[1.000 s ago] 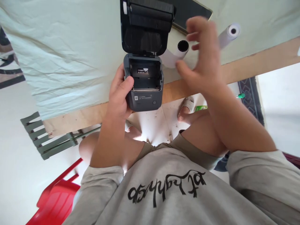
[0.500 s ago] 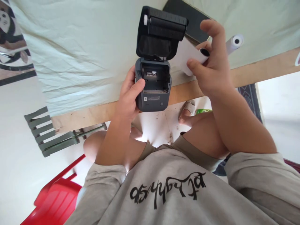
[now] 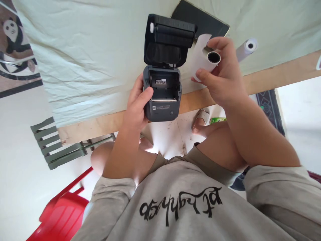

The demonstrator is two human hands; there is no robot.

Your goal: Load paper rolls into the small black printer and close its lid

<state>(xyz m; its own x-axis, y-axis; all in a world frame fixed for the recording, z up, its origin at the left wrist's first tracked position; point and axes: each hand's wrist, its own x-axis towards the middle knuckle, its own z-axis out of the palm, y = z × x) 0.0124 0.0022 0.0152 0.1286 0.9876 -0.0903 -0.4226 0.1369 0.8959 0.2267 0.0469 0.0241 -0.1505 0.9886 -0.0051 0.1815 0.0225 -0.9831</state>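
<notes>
Head view: the small dark thermal printer [image 3: 163,90] is held at the near edge of the bench [image 3: 225,88], its lid swung fully up and the paper bay open and empty. The left hand [image 3: 136,107] has its grip closed around the printer's left side, thumb lying over the front corner of the bay. Just beside the raised lid, the right hand [image 3: 223,78] now holds a white paper roll [image 3: 205,58]; a second ago that hand was open and spread over the roll as it lay on the bench. The roll is lifted clear of the bench, core end toward the camera, a short loose tail curling up toward the lid. The right grip is narrow, thumb below and fingers curled over the roll. Judged from this, the roll has been picked up and is ready beside the open bay, but is not yet in it.

Further out, a second paper roll [image 3: 247,47] lies on the pale cloth, and a dark flat tablet [image 3: 200,20] rests behind the printer.
</notes>
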